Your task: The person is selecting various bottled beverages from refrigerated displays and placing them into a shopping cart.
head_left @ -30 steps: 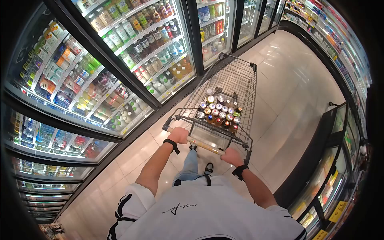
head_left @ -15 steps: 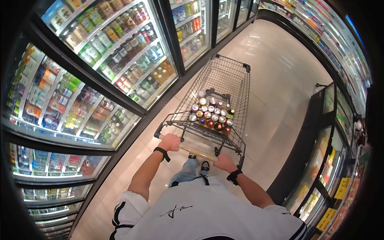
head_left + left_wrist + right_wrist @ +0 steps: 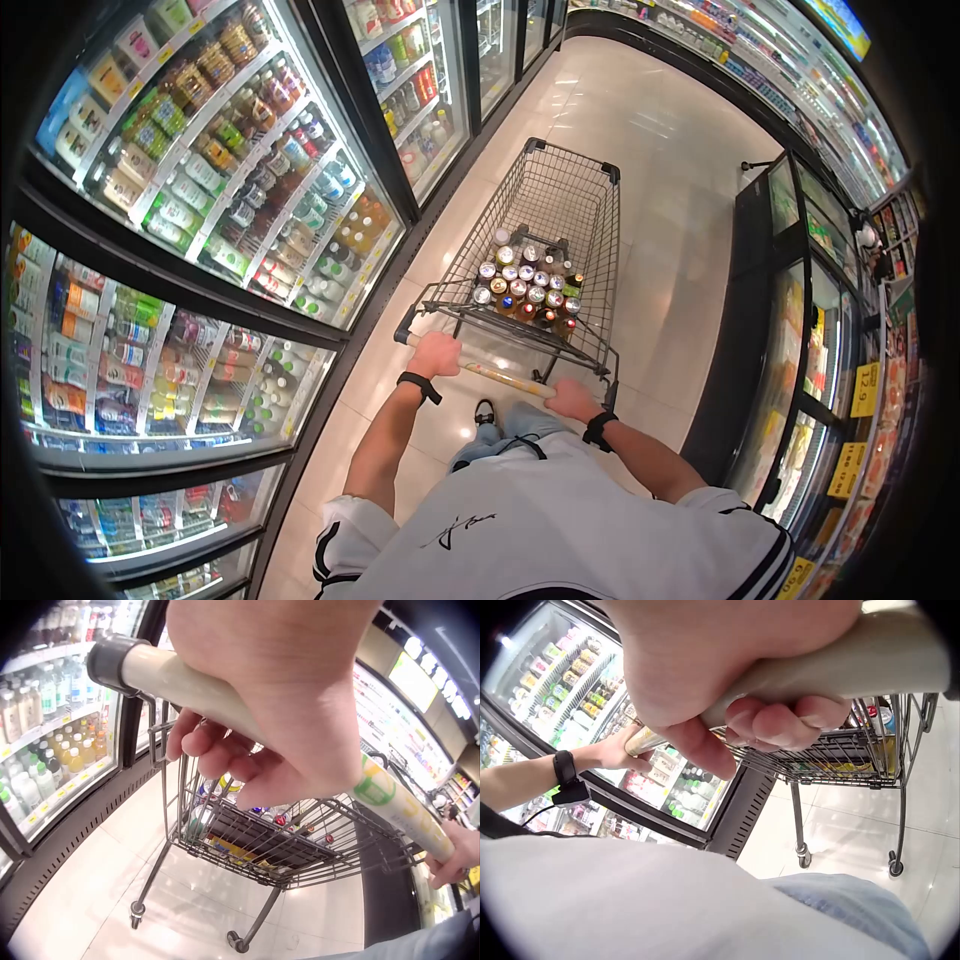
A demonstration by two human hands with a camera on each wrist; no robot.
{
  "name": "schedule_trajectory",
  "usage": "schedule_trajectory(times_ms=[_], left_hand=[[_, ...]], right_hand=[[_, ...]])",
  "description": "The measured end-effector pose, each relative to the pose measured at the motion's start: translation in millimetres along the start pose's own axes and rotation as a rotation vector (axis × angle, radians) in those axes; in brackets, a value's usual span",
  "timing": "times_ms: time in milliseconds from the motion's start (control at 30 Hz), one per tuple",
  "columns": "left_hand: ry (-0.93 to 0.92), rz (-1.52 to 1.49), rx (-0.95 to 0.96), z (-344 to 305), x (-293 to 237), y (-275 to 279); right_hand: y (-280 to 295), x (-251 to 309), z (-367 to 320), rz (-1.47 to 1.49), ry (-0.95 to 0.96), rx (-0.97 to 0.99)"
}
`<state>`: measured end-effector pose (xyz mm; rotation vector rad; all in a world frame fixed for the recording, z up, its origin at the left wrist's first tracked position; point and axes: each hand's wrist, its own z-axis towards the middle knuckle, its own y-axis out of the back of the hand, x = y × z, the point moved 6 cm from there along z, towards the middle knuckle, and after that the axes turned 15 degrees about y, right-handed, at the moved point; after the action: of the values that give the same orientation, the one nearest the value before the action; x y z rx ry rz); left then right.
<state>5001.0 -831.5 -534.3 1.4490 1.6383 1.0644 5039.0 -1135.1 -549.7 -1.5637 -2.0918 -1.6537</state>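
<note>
- From 9 to 11 o'clock in the head view, big fridges point(image 3: 190, 280) stand in a row. Bottles point(image 3: 200, 175) fill the shelves behind the glass.
- Near the middle, toward 7 o'clock, the left hand point(image 3: 437, 354) grips the handle point(image 3: 507, 379). Its fingers curl under the bar. A black band point(image 3: 418, 387) goes round the wrist.
- At 6 o'clock from the middle, a shoe point(image 3: 485, 411) shows on the floor.
- The handle is pale, with green and yellow print. It slants, with its left end toward 10 o'clock and its right end toward 4.
- Just right of the middle, drinks point(image 3: 517, 287) stand close together, tops up, at the near end of the wire cart point(image 3: 572, 165). The cart's far end is at 1 o'clock.
- Between 4 and 5 o'clock, the right hand point(image 3: 575, 400) holds the handle too, fingers wrapped round it.
- A white shirt point(image 3: 580, 520) is at 5 o'clock.
- A black case point(image 3: 715, 340) with glass is at 3 o'clock.
- Full shelves point(image 3: 738, 100) curve past 1 and 2 o'clock.
- Yellow signs point(image 3: 865, 390) hang near 4 o'clock.
</note>
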Motion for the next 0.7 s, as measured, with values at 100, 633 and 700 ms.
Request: schedule_trajectory(times_ms=[100,633,700], left_hand=[[-0.042,0.005,-0.032,33.7,6.9,16.0],[-0.088,0.094,-0.002,263.6,-52.1,160.1],[-0.078,0.131,-0.032,302.1,-56.8,160.2]], right_hand=[[21.4,2.5,16.6,0.052,-0.043,-0.011],[185.2,-114.5,115.4,0.075,-0.107,-0.173],[215.0,-130.0,129.5,0.092,-0.134,-0.174]])
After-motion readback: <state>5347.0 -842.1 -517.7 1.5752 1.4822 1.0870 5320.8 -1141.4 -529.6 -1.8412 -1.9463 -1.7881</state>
